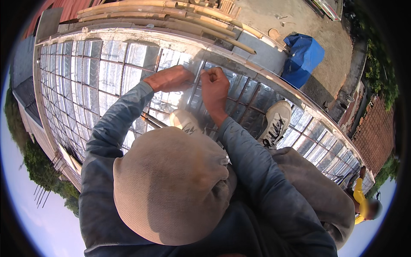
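Note:
Both hands are held close together over a grid of steel bars, near the concrete edge of the deck. My left hand reaches in from the left with its fingers bent together; its fingertips are slightly smeared and hide what they hold. Facing it, my right hand is closed in a pinch, thumb against the forefinger. Whatever lies in that pinch is too small to make out. Below the left wrist, a pair of slim handles sticks out beside my knee.
Shiny metal sheet lies beneath the bars. My pale shoes stand on the grid. Beyond the edge are bamboo poles, a blue tarp and bare ground. A person in yellow is at the far right.

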{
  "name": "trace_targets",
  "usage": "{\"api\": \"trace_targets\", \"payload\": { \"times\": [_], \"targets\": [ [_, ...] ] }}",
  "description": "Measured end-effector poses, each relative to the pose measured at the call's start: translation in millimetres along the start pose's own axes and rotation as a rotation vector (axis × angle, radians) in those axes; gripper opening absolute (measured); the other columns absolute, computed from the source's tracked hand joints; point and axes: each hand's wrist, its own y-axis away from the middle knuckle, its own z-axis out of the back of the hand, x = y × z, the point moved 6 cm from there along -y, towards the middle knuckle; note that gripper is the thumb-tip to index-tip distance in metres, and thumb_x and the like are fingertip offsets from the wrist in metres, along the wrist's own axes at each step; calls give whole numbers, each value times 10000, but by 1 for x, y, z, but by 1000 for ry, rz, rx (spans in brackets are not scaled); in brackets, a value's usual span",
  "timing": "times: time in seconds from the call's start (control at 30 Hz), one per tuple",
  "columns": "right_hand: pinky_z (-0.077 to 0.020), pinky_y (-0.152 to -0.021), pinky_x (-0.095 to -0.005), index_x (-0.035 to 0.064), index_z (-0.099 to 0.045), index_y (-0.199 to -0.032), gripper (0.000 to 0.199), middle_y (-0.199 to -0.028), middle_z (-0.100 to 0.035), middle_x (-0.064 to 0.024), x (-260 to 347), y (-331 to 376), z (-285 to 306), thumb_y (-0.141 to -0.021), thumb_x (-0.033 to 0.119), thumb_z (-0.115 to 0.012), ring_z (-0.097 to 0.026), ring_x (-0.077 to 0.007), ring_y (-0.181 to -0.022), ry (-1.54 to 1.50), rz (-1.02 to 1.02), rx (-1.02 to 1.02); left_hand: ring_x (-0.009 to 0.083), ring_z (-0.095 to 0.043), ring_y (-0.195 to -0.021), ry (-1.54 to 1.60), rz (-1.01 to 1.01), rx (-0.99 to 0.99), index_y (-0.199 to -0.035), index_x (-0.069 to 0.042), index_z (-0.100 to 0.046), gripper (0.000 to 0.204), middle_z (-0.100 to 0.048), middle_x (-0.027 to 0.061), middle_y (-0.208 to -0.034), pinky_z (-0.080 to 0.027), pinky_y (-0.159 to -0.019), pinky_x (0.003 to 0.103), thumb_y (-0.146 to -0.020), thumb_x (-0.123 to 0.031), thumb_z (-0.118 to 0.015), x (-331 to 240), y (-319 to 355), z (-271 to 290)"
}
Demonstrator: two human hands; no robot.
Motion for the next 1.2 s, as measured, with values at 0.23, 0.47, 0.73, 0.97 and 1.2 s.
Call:
{"api": "trace_targets", "payload": {
  "times": [0.23,0.47,0.73,0.97,1.2],
  "targets": [
    [-399,-566,-270,24,-629,-872,188,-681,-600,27,-4,-1,1,-990,112,-747,-491,-38,-625,-21,-37,34,417,-742,-780,3,-196,-195,-973,-19,-700,96,-737,216,-853,-587,-743,500,-912,-82,-660,3,4,-1],
    [-463,-569,-341,-5,-660,-881,164,-683,-675,-64,-7,-2,2,-964,101,-753,-576,-111,-601,-12,-5,56,436,-751,-837,-180,136,-324,-1076,-88,-673,187,-746,221,-853,-589,-744,542,-889,-81,-676,25,6,-24],
    [-518,-711,-254,-12,-726,-1070,131,-881,-729,-26,-10,-6,-2,-984,87,-729,-634,-59,-787,-15,-31,196,316,-703,-1075,-118,89,-554,-1154,-111,-691,381,-735,84,-1048,-468,-992,453,-812,-143,-856,4,30,-5],
    [-515,-718,-247,-22,-761,-1077,162,-898,-737,-11,-1,-11,-8,-997,117,-743,-627,-53,-800,5,59,296,171,-717,-947,792,755,-819,-1124,52,-790,359,-802,141,-998,-529,-877,313,-1018,-285,-733,-4,75,-105],
    [-491,-670,-282,-38,-767,-985,166,-816,-722,-33,-9,-18,-12,-975,128,-769,-587,-80,-708,-73,8,280,150,-663,-941,1104,718,-814,-1205,82,-774,414,-780,86,-999,-514,-886,334,-999,-276,-734,-6,55,-96]
  ]
}}
